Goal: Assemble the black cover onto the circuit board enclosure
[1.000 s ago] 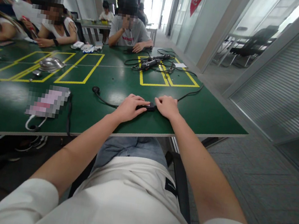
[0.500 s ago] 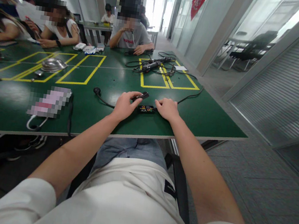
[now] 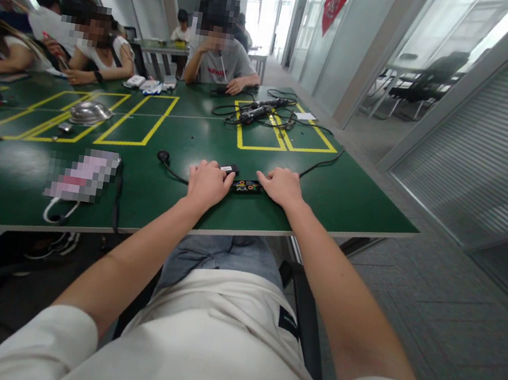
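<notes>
An opened black casing [image 3: 245, 187] lies on the green table in front of me, with orange and yellow parts showing inside. My left hand [image 3: 209, 184] is closed around a black cover [image 3: 228, 168] with a white label, low over the table just behind the casing's left end. The fingers hide much of the cover. My right hand [image 3: 281, 186] is closed at the casing's right end, its thumb and fingers by the edge. A cable runs left from under my left hand to a black plug [image 3: 163, 156]. Another cable [image 3: 320, 163] leads off beyond my right hand.
Black tools with tangled cables [image 3: 259, 112] lie at the far right inside yellow tape outlines. A shiny metal bowl-like part [image 3: 90, 113] and a blurred pinkish item [image 3: 85, 175] are on the left. Other people sit around the table. The table's front edge [image 3: 237, 232] is close to me.
My left hand has lowered the cover from a tilted, raised pose to nearly flat behind the casing, and its white label now shows. My right hand has barely moved.
</notes>
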Available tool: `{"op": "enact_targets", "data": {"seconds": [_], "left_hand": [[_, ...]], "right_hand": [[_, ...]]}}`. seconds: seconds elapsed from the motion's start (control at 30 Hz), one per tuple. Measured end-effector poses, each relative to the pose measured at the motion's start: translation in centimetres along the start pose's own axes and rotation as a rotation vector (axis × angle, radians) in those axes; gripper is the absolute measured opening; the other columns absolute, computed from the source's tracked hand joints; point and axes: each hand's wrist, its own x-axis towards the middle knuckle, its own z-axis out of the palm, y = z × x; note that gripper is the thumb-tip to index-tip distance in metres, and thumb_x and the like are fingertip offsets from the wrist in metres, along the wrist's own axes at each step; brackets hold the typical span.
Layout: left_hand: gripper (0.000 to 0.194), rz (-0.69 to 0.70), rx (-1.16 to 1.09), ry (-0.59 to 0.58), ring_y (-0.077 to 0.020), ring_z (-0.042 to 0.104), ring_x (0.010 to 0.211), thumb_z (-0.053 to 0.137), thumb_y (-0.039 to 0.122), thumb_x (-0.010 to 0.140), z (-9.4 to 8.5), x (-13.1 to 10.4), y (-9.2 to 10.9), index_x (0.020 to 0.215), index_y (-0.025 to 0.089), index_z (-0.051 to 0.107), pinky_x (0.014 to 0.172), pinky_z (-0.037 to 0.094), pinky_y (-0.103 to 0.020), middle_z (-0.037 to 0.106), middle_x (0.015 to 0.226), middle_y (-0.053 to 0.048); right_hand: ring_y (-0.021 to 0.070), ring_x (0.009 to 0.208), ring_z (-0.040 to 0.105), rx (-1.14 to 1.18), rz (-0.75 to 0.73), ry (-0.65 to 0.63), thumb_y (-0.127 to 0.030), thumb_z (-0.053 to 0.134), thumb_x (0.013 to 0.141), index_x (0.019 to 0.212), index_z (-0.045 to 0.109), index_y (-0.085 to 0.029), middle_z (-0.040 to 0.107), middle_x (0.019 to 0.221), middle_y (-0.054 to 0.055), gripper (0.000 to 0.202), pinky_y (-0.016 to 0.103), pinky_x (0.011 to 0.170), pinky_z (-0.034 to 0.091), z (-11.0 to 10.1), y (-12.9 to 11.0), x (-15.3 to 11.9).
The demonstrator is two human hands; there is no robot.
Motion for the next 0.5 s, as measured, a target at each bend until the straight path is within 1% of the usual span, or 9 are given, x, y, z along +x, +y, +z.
{"op": "enact_targets", "data": {"seconds": [0.1,0.2,0.27,0.33,0.4,0.43,0.5], "left_hand": [[0.052,-0.025,-0.002,0.038,-0.0439,0.064,0.12,0.055,0.052,0.112,0.1,0.1,0.1,0.089,0.021,0.09,0.103,0.052,-0.06,0.076,0.113,-0.022],[0.054,-0.033,-0.032,0.067,-0.0422,0.064,0.12,0.051,0.052,0.113,-0.2,0.1,0.1,0.092,0.022,0.09,0.102,0.053,-0.058,0.076,0.113,-0.02],[0.055,-0.048,-0.024,0.041,-0.0406,0.064,0.121,0.049,0.052,0.115,-0.5,0.2,0.2,0.095,0.022,0.091,0.103,0.054,-0.056,0.076,0.115,-0.019],[0.054,-0.065,0.004,-0.023,-0.0397,0.065,0.123,0.051,0.053,0.114,-0.8,0.2,0.4,0.095,0.022,0.09,0.105,0.054,-0.054,0.077,0.118,-0.018],[0.05,-0.079,0.013,-0.07,-0.0394,0.065,0.125,0.055,0.053,0.113,-1.0,0.1,0.5,0.093,0.021,0.088,0.107,0.054,-0.053,0.076,0.121,-0.018],[0.046,-0.083,-0.001,-0.065,-0.0391,0.065,0.127,0.059,0.053,0.112,-1.1,0.1,0.5,0.092,0.021,0.086,0.107,0.054,-0.052,0.076,0.124,-0.017],[0.033,-0.086,-0.062,-0.001,-0.0382,0.064,0.131,0.068,0.049,0.108,-0.9,0.2,0.3,0.098,0.022,0.084,0.108,0.055,-0.051,0.074,0.133,-0.016]], "right_hand": [[0.0381,0.121,0.074,-0.007,0.011,0.028,-0.055,0.046,0.116,0.104,0.093,-0.019,0.086,0.118,0.022,0.06,0.046,0.101,0.049,-0.1,-0.1,-0.1],[0.0372,0.123,0.073,-0.012,-0.001,0.079,-0.053,0.043,0.117,0.102,0.093,-0.019,0.085,0.123,0.021,0.062,0.046,0.103,0.048,-0.2,-0.1,-0.2],[0.0363,0.124,0.073,-0.009,-0.004,0.087,-0.053,0.043,0.117,0.103,0.092,-0.019,0.085,0.125,0.02,0.061,0.045,0.105,0.048,-0.2,-0.1,-0.2],[0.0354,0.123,0.073,-0.003,0.009,0.065,-0.055,0.047,0.115,0.104,0.092,-0.019,0.086,0.122,0.019,0.058,0.044,0.106,0.048,-0.2,-0.1,-0.2],[0.0349,0.121,0.075,0.005,0.029,0.035,-0.056,0.05,0.114,0.104,0.092,-0.019,0.087,0.118,0.019,0.056,0.043,0.105,0.048,-0.2,-0.2,-0.1],[0.0347,0.12,0.075,0.01,0.038,0.023,-0.056,0.051,0.113,0.104,0.092,-0.019,0.087,0.117,0.019,0.055,0.043,0.105,0.049,-0.2,-0.2,-0.1],[0.0347,0.12,0.076,0.017,0.049,0.008,-0.055,0.052,0.113,0.105,0.092,-0.02,0.087,0.118,0.02,0.055,0.043,0.105,0.049,-0.3,-0.2,0.0]]}}
